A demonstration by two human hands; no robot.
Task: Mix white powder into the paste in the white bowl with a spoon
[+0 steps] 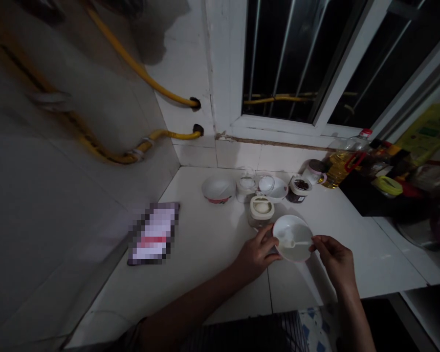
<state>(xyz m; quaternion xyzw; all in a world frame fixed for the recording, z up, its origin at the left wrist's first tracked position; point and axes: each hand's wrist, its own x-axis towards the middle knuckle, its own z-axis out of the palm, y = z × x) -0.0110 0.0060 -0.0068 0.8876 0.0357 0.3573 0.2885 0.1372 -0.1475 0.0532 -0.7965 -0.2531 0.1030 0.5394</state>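
- The left hand [255,255] grips the rim of a shallow white bowl [292,238], fingers curled over the edge, and tilts the bowl up off the counter toward the viewer.
- The right hand [333,260] pinches the handle of a small white spoon [295,243] between thumb and fingers; the spoon's head lies inside the bowl.
- The bowl is held in the air between the hands, just above a white tiled counter [205,274] and just in front of a jar with a cream lid [261,210].
- Behind that jar stand a wider white bowl with a red band [218,189], two small white-lidded containers [246,188], a small white dish [276,191] and a dark jar with a white lid [299,189].
- To the right, a bottle of yellow cooking oil [338,167] stands near the window.
- On the left, a flat rectangular device [153,233] lies on the counter, its surface pixelated.
- Yellow gas hoses [139,68] run along the tiled wall.
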